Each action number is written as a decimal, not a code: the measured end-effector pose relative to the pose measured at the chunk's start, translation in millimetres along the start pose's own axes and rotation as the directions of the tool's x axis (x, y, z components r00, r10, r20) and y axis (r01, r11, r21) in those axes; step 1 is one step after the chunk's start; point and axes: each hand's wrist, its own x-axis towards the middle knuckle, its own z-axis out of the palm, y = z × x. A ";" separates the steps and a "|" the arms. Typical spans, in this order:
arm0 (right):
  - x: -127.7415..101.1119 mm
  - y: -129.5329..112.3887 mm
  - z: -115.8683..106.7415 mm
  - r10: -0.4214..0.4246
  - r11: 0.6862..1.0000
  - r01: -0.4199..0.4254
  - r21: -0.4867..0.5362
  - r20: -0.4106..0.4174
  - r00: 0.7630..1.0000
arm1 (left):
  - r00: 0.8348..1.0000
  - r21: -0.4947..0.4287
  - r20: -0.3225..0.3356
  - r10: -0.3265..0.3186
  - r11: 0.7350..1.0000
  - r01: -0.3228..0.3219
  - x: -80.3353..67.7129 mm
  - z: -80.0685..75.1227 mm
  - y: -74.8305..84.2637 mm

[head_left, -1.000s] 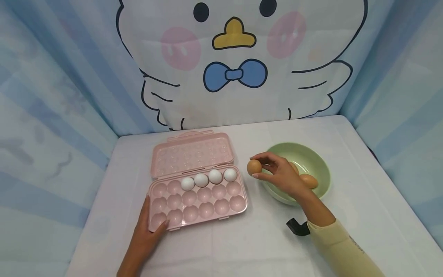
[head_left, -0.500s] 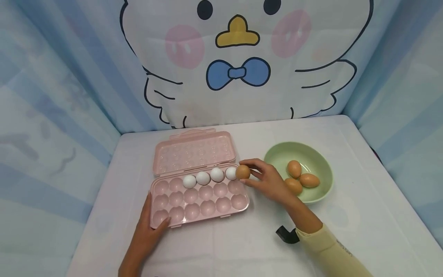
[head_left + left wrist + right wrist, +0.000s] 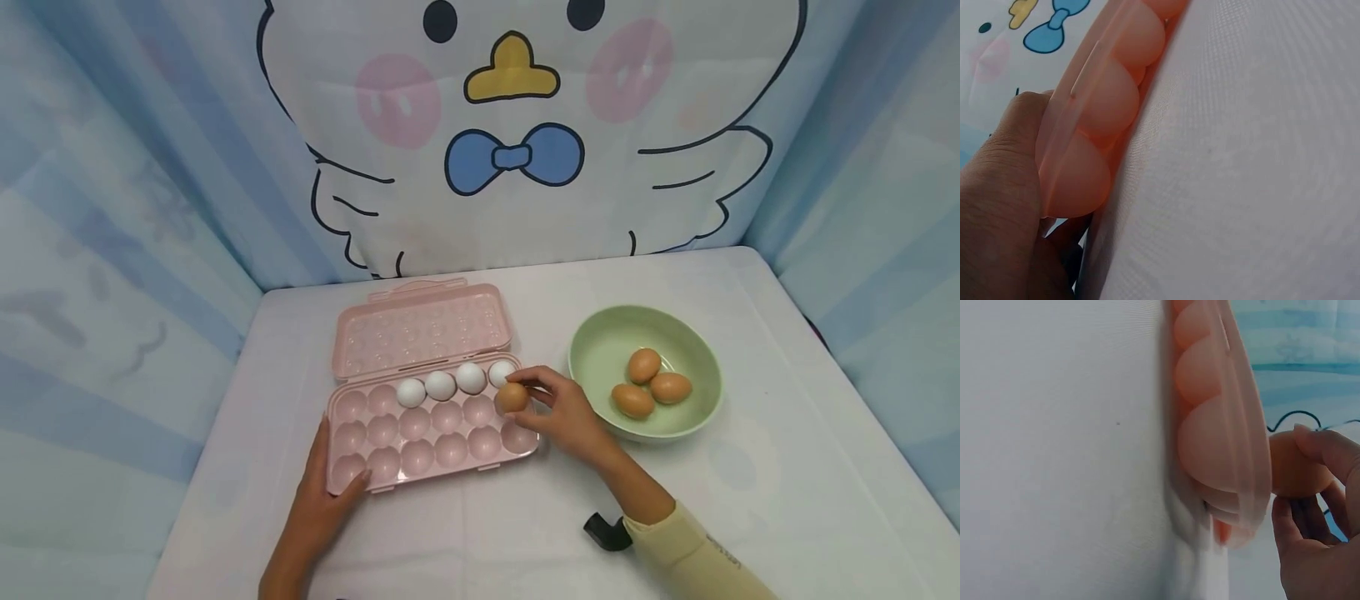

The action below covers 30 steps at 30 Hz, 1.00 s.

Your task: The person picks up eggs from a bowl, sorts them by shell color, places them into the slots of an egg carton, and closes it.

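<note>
Pale blue curtains and a cartoon chick backdrop (image 3: pixel 510 125) enclose a white counter (image 3: pixel 750 500). On it lies an open pink plastic egg tray (image 3: pixel 431 433) with its lid folded back, four white eggs (image 3: pixel 455 382) sitting in its far row. The right hand (image 3: pixel 558 408) pinches a brown egg (image 3: pixel 511 397) between thumb and fingertips, holding it over the tray's right end, in the middle row, just in front of the rightmost white egg. The right wrist view shows the egg at the tray's rim, fingers curled round it. The left hand (image 3: pixel 322 492) rests flat against the tray's near left corner, thumb on the rim. Beside the tray to the right stands a light green round bowl (image 3: pixel 600 354) with three brown eggs (image 3: pixel 649 382) inside.
</note>
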 end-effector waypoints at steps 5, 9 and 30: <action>-4.1 9.9 9.8 -0.104 0.978 0.089 -0.189 -0.074 0.992 | 1.000 0.009 -0.008 -0.002 1.000 0.002 0.0 0.4 -0.2; -4.9 13.2 14.2 -0.190 0.955 0.158 -0.252 -0.109 0.976 | 1.000 0.002 -0.011 0.010 1.000 -0.010 0.1 0.7 -0.3; -2.1 16.7 12.8 -0.191 0.931 0.147 -0.334 -0.102 0.976 | 1.000 0.002 -0.014 0.018 1.000 -0.018 -0.1 1.6 0.2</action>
